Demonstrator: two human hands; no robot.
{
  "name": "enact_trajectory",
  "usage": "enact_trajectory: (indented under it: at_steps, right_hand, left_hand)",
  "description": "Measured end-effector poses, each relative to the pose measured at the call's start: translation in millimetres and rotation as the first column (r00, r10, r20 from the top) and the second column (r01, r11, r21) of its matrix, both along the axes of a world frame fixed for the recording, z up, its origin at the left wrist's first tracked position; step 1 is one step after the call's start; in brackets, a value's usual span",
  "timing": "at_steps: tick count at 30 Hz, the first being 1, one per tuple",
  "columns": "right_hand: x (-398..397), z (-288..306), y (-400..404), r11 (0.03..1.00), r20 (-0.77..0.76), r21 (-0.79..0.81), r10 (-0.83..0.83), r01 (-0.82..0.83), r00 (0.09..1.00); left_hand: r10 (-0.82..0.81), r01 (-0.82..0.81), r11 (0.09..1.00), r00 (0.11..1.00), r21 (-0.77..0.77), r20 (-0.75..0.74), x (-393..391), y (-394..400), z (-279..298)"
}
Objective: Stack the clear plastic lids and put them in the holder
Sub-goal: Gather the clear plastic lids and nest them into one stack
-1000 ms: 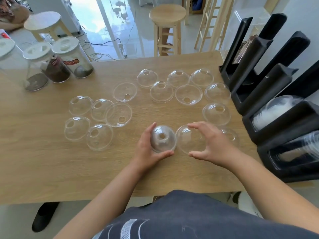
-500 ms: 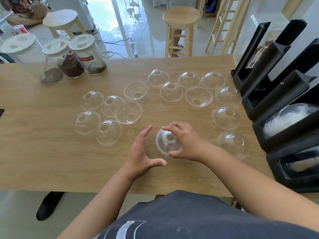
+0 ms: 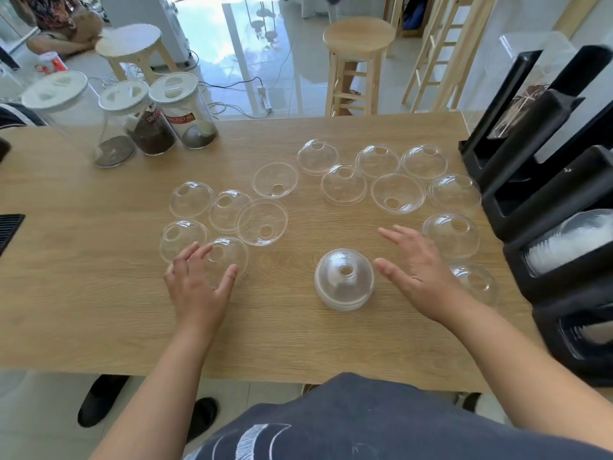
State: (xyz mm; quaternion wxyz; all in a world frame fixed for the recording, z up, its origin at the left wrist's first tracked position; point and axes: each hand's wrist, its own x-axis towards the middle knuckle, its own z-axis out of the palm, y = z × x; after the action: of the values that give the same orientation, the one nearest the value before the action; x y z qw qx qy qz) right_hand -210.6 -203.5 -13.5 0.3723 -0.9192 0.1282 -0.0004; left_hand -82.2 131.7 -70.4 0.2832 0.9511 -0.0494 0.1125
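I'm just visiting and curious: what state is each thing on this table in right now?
Stacked lids: nested, dome up, untouched.
Loose lids: scattered singly, a few flipped hole-down.
Left hand: open, reaching a lid.
Right hand: open, empty.
Jars: lidded, partly filled.
Holder: some slots already hold lids.

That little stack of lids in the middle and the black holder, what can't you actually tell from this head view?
- Stack of lids: count unclear; clear domes nest and blur together.
- Black holder: right part cut off by the frame edge; fill unknowable.
- Lid under the left hand: fingers hide whether it is gripped.
- Jar labels: too small and blurred to read.
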Motion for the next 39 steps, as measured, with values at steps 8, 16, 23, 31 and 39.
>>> enact_trajectory:
  at_steps: [8,16,23,31,39]
  right_hand:
    - [-59,-13,-32,0.928,-0.271,-0.313,-0.293,0.204,0.917]
    - [-63,-21,-15,0.917,-0.167,-0.202,-0.377,0.343,0.911]
    - [-53,-27,-9,0.944,-0.135,-0.184,-0.299,0.273,0.945]
    - [-47,-29,-12,0.922,0.025,-0.089,-0.377,0.378,0.926]
    - [-35,-2,-10,0.926,0.098,0.112,-0.37,0.36,0.924]
  left_hand:
    - [-0.132,0.12,0.986,0.986,-0.117,-0.1,-26,-17,-5]
    - [-0.381,0.336,0.9,0.916,-0.277,-0.127,-54,-50,0]
    - [-0.424,0.383,0.87,0.903,-0.309,-0.073,-55,-52,10]
    - [-0.408,0.327,0.855,0.903,-0.404,-0.132,-61,-58,29]
    - [-0.475,0.417,0.764,0.88,-0.493,0.009,-53,-97,58]
